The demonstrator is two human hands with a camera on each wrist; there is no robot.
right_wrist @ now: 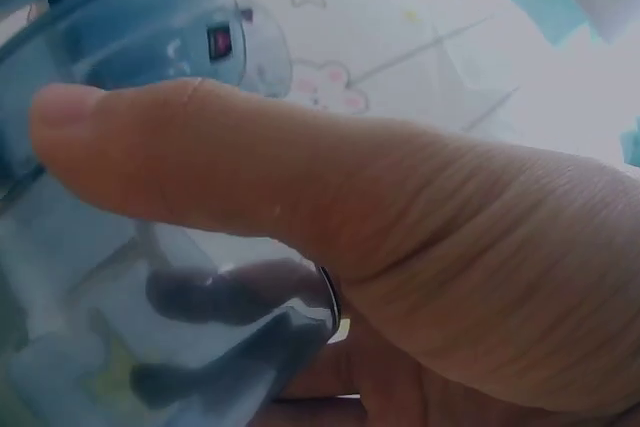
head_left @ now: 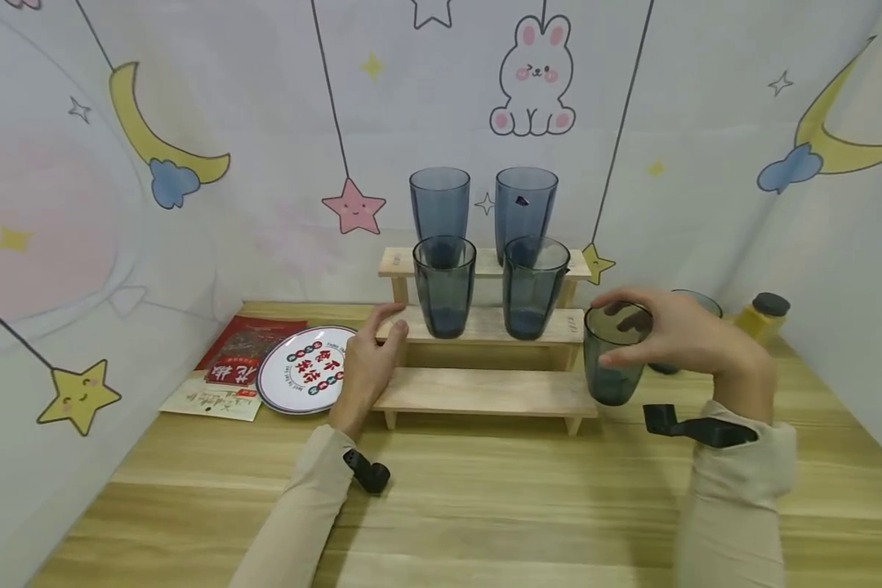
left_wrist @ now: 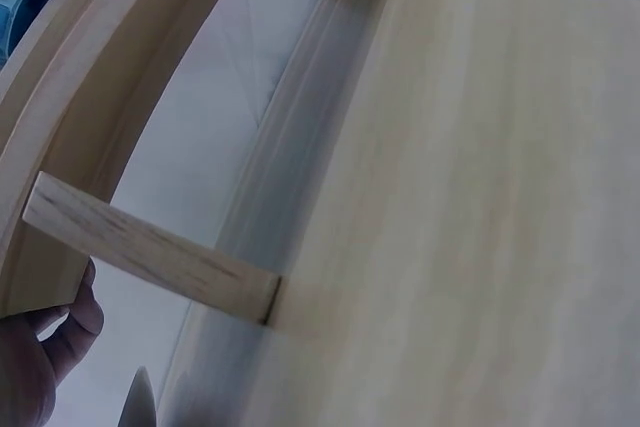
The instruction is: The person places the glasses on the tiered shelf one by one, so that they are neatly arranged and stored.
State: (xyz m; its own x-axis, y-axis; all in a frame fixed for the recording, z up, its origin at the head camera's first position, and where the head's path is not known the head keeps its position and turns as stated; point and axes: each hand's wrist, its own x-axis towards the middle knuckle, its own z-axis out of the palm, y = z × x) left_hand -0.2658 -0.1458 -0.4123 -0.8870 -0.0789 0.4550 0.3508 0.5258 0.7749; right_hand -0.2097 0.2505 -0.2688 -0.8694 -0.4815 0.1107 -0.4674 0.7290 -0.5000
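Observation:
A three-tier wooden stand (head_left: 485,392) stands on the table. My left hand (head_left: 371,359) grips the left end of its middle tier; in the left wrist view, fingers (left_wrist: 75,332) curl at the board's end. A grey-blue drinking glass (head_left: 612,376) is upright in my right hand (head_left: 676,335), beside the stand's right end. The thumb (right_wrist: 200,147) presses the glass's near side, and fingers show through its wall. Two glasses (head_left: 444,302) (head_left: 532,302) stand on the middle tier, and two more glasses (head_left: 441,200) (head_left: 525,204) on the top tier.
Behind my right hand stand another glass (head_left: 698,304) and a yellow bottle with a dark cap (head_left: 763,318). A round printed plate (head_left: 301,371) lies left of the stand, beside a red packet (head_left: 246,347) and a pale packet (head_left: 213,396). A patterned cloth (head_left: 279,106) hangs behind.

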